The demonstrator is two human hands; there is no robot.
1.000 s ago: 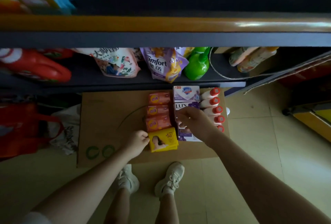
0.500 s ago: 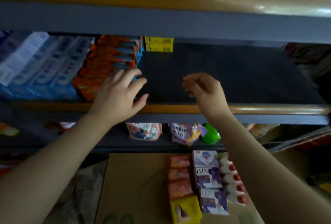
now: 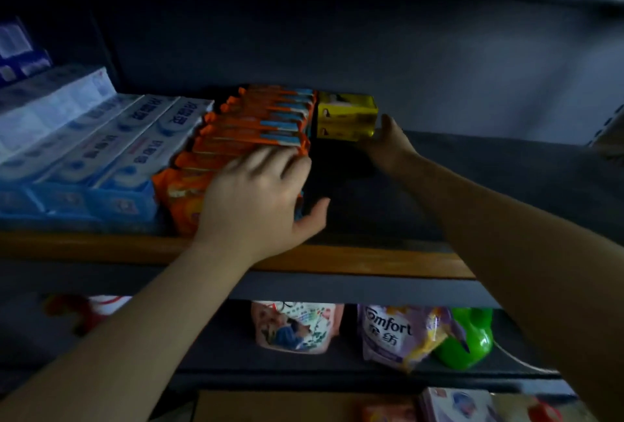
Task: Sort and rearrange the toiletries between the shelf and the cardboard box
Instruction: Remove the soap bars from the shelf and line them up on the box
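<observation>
Nearest, at the bottom edge, the cardboard box [image 3: 270,404] shows only a strip of its flat top. On it lie an orange pack [image 3: 385,413], a white-and-purple soap box [image 3: 456,404] and a red-capped item [image 3: 543,411], all cut off by the frame. These goods are not yet shelved, so that part of the sort appears outstanding.

Above the box, the lower shelf holds a floral pouch [image 3: 293,327], a purple Comfort pouch [image 3: 398,337] and a green bottle [image 3: 469,337], standing side by side.

On the upper shelf [image 3: 371,263], the left hand [image 3: 256,195] lies flat on the front of the orange packs [image 3: 256,131], fingers straight and close together, thumb spread out to the right over bare shelf. It presses or steadies the row; it grips nothing. Left of the row sit white-and-blue boxes [image 3: 111,148], packed tight.

Farther back, the right hand [image 3: 388,144] reaches the yellow boxes [image 3: 346,116], which are stacked at the rear just right of the orange row. Its thumb stands up beside the stack's right face. The remaining fingers are in shadow; whether they hold the stack cannot be told.

Judgement: mid-task. The left portion of the upper shelf is stocked and orderly; the right portion is bare.
</observation>
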